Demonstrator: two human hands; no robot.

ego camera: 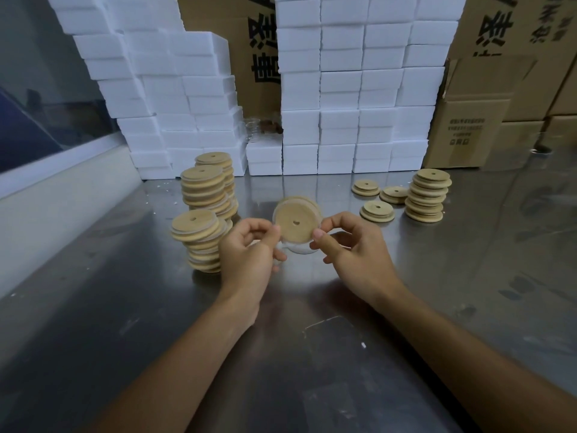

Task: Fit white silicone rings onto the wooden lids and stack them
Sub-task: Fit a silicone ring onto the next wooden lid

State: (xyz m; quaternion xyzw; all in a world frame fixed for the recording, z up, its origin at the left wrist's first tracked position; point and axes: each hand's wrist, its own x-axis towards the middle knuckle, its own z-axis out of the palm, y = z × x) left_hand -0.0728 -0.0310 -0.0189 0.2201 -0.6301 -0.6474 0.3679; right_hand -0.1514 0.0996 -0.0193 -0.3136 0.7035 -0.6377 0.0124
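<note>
A round wooden lid point(296, 220) with a small centre hole is held up on edge above the steel table, its stepped face toward me. My left hand point(249, 250) pinches its left rim and my right hand point(351, 245) pinches its right rim. A thin white silicone ring point(299, 248) hangs in a loop below the lid between both hands. Leaning stacks of lids point(203, 239) stand at the left. Another stack of lids point(428, 195) stands at the right, with three single lids point(377, 210) lying beside it.
The steel table point(281, 354) stretches toward me. White foam boxes point(343, 120) are piled high along the back, with cardboard cartons point(487, 114) at the back right. A white ledge point(62, 189) and a window border the left side.
</note>
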